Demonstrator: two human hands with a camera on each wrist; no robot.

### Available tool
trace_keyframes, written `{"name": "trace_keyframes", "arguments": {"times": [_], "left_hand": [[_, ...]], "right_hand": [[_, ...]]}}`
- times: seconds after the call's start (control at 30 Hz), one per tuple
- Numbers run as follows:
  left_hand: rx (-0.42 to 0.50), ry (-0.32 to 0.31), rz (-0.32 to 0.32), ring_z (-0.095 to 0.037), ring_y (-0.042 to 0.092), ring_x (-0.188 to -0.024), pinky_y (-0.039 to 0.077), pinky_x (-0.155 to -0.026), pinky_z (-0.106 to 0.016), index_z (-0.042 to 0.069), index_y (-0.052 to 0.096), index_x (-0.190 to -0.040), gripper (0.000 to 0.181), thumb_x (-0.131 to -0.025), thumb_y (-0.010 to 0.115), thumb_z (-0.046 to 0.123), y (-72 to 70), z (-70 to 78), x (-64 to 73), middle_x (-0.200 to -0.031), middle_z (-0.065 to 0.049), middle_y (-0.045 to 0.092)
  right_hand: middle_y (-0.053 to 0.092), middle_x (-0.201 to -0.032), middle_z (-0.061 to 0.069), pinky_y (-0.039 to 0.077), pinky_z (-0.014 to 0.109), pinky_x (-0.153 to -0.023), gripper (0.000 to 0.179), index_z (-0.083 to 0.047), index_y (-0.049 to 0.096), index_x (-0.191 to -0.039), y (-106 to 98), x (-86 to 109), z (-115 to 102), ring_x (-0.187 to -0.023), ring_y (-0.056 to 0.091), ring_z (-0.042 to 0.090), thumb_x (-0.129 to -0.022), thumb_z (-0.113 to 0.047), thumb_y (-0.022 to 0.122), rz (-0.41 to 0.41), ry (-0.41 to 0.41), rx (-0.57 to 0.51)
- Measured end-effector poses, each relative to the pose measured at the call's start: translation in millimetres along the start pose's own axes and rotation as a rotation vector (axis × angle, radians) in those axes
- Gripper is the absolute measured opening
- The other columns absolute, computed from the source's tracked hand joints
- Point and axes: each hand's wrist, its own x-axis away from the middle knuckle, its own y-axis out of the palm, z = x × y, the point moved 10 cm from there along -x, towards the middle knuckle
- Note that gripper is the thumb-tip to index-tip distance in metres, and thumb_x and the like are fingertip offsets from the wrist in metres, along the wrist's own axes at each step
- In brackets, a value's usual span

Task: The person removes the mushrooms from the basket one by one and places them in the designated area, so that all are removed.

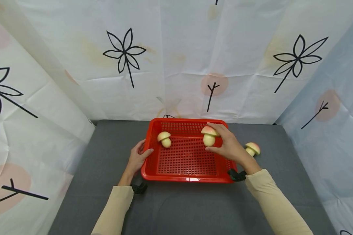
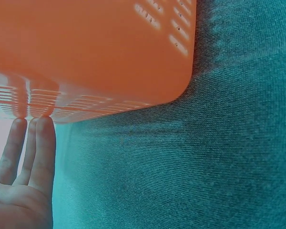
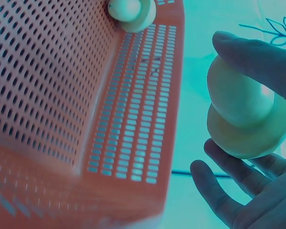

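A red plastic basket (image 1: 186, 156) with slotted walls sits on the grey table. At its left side, my left hand (image 1: 137, 157) holds the rim, thumb over the edge; in the left wrist view its fingers (image 2: 44, 148) reach up against the outer wall. Over the basket's right part, my right hand (image 1: 227, 143) grips a toy mushroom (image 1: 209, 137) between thumb and fingers, stem toward me. The right wrist view shows this mushroom (image 3: 243, 102) above the rim. Another mushroom (image 1: 165, 139) lies inside the basket at the left.
A third mushroom (image 1: 252, 148) lies on the table (image 1: 191, 209) just right of the basket, partly behind my right wrist. Patterned white cloth (image 1: 176, 65) hangs behind the table and along both sides. A thin dark cord (image 1: 168, 116) shows behind the basket's back rim.
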Motion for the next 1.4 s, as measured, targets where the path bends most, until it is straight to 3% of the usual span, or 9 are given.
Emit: {"name": "trace_keyframes", "arguments": {"times": [0.23,0.53,0.67,0.83,0.93,1.13,1.33,1.4], "left_hand": [[0.007,-0.006,-0.013,-0.047,0.055,-0.125,0.054,-0.095,-0.051,0.001,0.041,-0.152,0.06,-0.099,0.066,0.009,0.7,0.6,0.0,-0.144,-0.027,0.051],[-0.009,-0.012,-0.007,-0.045,0.057,-0.124,0.057,-0.093,-0.044,0.002,0.041,-0.152,0.06,-0.099,0.067,0.009,0.3,1.1,0.0,-0.144,-0.025,0.052],[-0.009,-0.01,-0.01,-0.047,0.056,-0.124,0.056,-0.093,-0.046,0.001,0.04,-0.153,0.061,-0.099,0.067,0.01,0.2,0.6,-0.6,-0.144,-0.026,0.051],[-0.009,-0.009,-0.005,-0.046,0.057,-0.124,0.057,-0.093,-0.045,0.002,0.042,-0.152,0.06,-0.099,0.067,0.01,-0.3,1.3,-0.5,-0.143,-0.025,0.052],[-0.015,-0.011,-0.001,-0.043,0.059,-0.122,0.057,-0.092,-0.044,0.003,0.042,-0.152,0.059,-0.098,0.068,0.01,-0.4,1.9,0.2,-0.142,-0.024,0.053],[-0.034,-0.015,0.003,-0.021,0.065,-0.114,0.057,-0.093,-0.044,0.003,0.042,-0.152,0.06,-0.098,0.068,0.011,-0.8,1.8,0.6,-0.143,-0.022,0.054],[-0.029,-0.004,-0.004,-0.042,0.059,-0.122,0.057,-0.092,-0.046,0.002,0.042,-0.152,0.059,-0.099,0.067,0.01,-0.4,2.6,0.7,-0.142,-0.025,0.053],[-0.033,-0.001,-0.002,-0.044,0.058,-0.122,0.058,-0.091,-0.045,0.001,0.042,-0.152,0.059,-0.099,0.067,0.009,-0.5,2.8,0.8,-0.142,-0.025,0.053]], "right_hand": [[0.05,-0.139,0.016,0.048,0.059,-0.096,0.094,-0.016,0.041,-0.154,-19.9,13.2,11.5,-0.123,0.053,0.034,-0.075,-0.016,0.092,0.049,0.008,0.027],[0.053,-0.134,0.013,0.05,0.045,-0.087,0.094,-0.009,0.041,-0.153,-43.1,27.5,25.9,-0.112,0.053,0.026,-0.075,-0.014,0.092,0.096,0.054,0.055],[0.053,-0.133,0.017,0.051,0.049,-0.087,0.093,-0.007,0.041,-0.153,-52.7,33.5,31.6,-0.113,0.054,0.031,-0.075,-0.012,0.092,0.108,0.07,0.071],[0.051,-0.135,0.019,0.053,0.046,-0.081,0.093,-0.007,0.039,-0.154,-63.7,43.8,41.5,-0.112,0.054,0.034,-0.078,-0.015,0.09,0.102,0.108,0.102],[0.051,-0.135,0.02,0.051,0.043,-0.083,0.093,-0.006,0.038,-0.155,-71.6,50.8,48.5,-0.113,0.053,0.033,-0.078,-0.015,0.09,0.11,0.121,0.111],[0.051,-0.134,0.022,0.046,0.029,-0.087,0.093,-0.004,0.038,-0.155,-88.5,62.9,61.5,-0.113,0.052,0.035,-0.079,-0.015,0.089,0.146,0.135,0.126],[0.052,-0.133,0.023,0.04,0.012,-0.083,0.093,-0.003,0.039,-0.154,-104.5,74.7,76.8,-0.111,0.052,0.037,-0.077,-0.01,0.09,0.176,0.155,0.16],[0.051,-0.133,0.024,0.04,0.011,-0.082,0.094,-0.003,0.039,-0.154,-109.3,78.9,83.5,-0.111,0.052,0.038,-0.076,-0.01,0.09,0.182,0.172,0.171]]}}
